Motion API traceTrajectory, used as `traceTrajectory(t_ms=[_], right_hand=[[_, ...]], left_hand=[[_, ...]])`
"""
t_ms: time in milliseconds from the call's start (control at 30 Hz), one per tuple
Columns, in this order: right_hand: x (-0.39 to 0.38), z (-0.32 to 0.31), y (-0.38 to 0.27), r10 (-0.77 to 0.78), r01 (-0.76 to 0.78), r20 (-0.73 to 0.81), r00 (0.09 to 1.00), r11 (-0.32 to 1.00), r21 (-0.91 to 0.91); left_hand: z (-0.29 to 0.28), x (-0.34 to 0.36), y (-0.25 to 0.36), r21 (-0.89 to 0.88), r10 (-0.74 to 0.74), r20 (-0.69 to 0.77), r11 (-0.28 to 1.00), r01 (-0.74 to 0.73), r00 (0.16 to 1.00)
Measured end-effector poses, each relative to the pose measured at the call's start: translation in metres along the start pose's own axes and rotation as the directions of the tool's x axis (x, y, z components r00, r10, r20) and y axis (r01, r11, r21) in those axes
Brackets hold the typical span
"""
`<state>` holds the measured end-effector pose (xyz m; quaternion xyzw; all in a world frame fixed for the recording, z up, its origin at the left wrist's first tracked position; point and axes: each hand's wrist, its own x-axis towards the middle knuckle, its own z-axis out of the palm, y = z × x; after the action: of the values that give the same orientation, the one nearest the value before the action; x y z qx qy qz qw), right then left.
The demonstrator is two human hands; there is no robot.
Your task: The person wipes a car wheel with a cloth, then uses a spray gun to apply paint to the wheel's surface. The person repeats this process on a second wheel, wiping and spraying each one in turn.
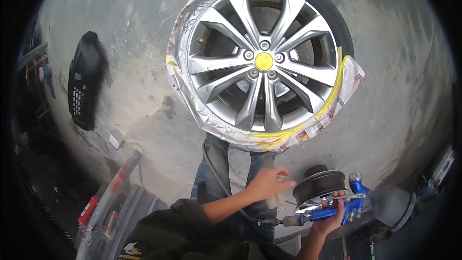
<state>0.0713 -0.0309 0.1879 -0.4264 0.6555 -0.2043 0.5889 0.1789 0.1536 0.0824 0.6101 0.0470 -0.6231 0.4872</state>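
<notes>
The right hand (333, 217) is gripping the spray gun (354, 205) near a black rim (319, 186), the left hand (265, 184) is blurring, grip unclear, and the hose (218, 181) crossing a leg (222, 157) is risking a gun-jerking snag.

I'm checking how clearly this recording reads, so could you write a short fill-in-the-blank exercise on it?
1. The right hand holds a spray gun whose body is ____.
2. The alloy wheel has a centre cap coloured ____.
3. Around that cap sit ____ lug nuts.
4. In the picture, the black panel lies to the wheel's ____.

Missing words: blue; yellow; five; left.
</notes>
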Motion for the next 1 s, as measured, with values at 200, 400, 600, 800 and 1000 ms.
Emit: traceTrajectory(t_ms=[200,400,600,800,1000], right_hand=[[-0.066,0.102,0.040,0.119,-0.033,0.328,0.937,0.966,-0.257],[-0.108,0.157,0.067,0.308,-0.161,0.432,0.847,0.925,-0.344],[-0.126,0.200,0.078,0.279,-0.153,0.385,0.880,0.933,-0.326],[-0.135,0.228,0.080,0.285,-0.138,0.368,0.885,0.915,-0.378],[-0.141,0.245,0.081,0.323,-0.166,0.393,0.861,0.908,-0.384]], left_hand=[[-0.101,-0.033,-0.052,-0.197,-0.173,-0.239,0.972,0.126,0.956],[-0.168,-0.045,-0.097,-0.463,-0.253,-0.360,0.884,0.063,0.898],[-0.213,-0.046,-0.112,-0.580,-0.295,-0.252,0.808,0.100,0.922],[-0.256,-0.040,-0.098,-0.569,-0.292,-0.267,0.817,0.094,0.919],[-0.282,-0.034,-0.098,-0.472,-0.270,-0.378,0.879,0.067,0.886]])
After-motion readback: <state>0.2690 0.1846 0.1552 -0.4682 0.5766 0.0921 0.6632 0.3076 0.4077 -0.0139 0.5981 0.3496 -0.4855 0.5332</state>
